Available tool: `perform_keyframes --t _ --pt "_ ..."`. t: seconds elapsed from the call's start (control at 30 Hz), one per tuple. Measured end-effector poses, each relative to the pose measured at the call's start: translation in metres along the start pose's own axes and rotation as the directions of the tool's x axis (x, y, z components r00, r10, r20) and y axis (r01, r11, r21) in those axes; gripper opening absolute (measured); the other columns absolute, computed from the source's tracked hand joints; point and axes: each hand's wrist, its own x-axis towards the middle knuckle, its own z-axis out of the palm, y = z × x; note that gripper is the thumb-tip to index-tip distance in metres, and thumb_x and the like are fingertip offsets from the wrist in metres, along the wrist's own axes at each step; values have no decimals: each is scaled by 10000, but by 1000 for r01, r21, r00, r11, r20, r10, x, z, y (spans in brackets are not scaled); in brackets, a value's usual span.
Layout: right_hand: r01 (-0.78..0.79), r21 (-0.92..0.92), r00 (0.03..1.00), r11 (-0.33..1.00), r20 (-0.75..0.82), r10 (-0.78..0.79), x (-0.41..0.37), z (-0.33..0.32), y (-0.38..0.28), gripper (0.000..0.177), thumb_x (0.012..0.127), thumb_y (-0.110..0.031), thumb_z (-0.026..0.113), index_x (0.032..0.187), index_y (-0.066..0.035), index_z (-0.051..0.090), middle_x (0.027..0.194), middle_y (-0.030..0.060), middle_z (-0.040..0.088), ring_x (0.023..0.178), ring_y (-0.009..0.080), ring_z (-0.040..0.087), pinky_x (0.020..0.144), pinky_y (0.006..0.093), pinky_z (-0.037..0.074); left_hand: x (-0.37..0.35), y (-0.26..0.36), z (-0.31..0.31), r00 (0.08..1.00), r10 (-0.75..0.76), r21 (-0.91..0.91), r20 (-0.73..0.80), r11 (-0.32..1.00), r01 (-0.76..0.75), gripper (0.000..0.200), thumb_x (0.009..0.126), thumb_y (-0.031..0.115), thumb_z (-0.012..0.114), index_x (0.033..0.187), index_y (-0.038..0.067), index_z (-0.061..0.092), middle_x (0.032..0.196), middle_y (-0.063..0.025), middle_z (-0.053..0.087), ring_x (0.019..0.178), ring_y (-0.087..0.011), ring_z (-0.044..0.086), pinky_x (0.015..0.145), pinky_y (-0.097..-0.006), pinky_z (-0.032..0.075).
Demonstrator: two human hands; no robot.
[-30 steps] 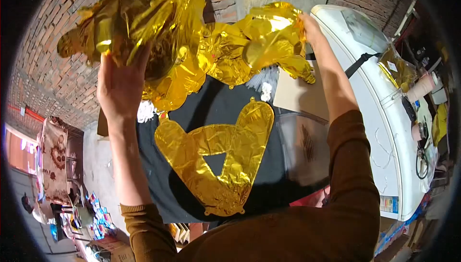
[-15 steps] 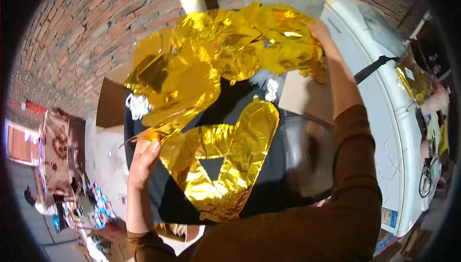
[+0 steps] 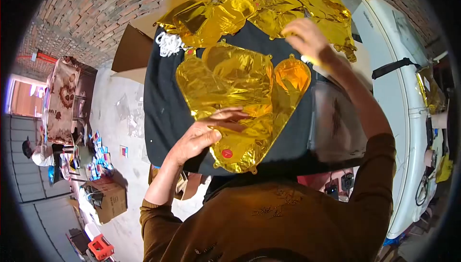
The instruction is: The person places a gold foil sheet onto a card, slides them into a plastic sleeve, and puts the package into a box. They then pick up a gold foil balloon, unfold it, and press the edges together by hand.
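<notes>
Flat gold foil balloons overlap on a black cloth in front of me. A small red dot marks the foil at its near end. My left hand lies over the lower left of this foil, fingers stretched across it and thumb apart. Above the cloth, to the right, my right hand is raised with loosely bent fingers and nothing visible in them; it is slightly blurred. Beyond it spreads a crumpled pile of gold foil balloons.
White string lies bunched at the cloth's far left, by an open cardboard box. A white fridge-like appliance with a black strap flanks the right side. At far left, a person is among scattered packets.
My left hand has moved from the foil's left edge onto its middle, and another foil piece now covers the A-shaped one. My right hand has left the far pile. The view has shifted.
</notes>
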Motion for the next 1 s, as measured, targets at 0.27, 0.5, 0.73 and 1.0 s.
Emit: perform_keyframes --t 0.27,0.5,0.73,1.0 --pt "-248 428 964 869 201 177 105 -37 -125 509 911 -71 654 1412 -111 572 1404 99 574 1346 301 501 1140 455 404 32 44 -42 943 324 346 -72 895 -281 512 1054 411 498 996 -28 756 987 -129 732 961 -261 617 926 -393 461" --pt "-110 609 955 785 283 -86 152 -40 -140 732 790 -9 633 1492 -159 489 1655 118 323 1510 319 345 1210 438 357 31 93 -38 904 356 453 238 782 -427 482 960 411 698 723 -7 655 634 -103 550 667 -260 523 632 -395 438" --pt "-385 750 870 538 489 -60 160 -36 -150 808 845 -78 743 1549 -81 346 1501 159 512 1367 282 502 1110 416 460 1 111 -60 965 226 358 131 897 -258 153 915 116 682 963 1 770 700 -45 598 728 -138 572 704 -298 477" --pt "-535 842 840 64 522 147 86 74 -119 371 1040 -307 584 1298 -50 653 1130 58 681 842 114 612 752 254 538 -4 143 -61 947 309 635 92 714 -295 603 651 -83 482 1195 17 723 1001 -87 657 971 -221 628 890 -320 490"
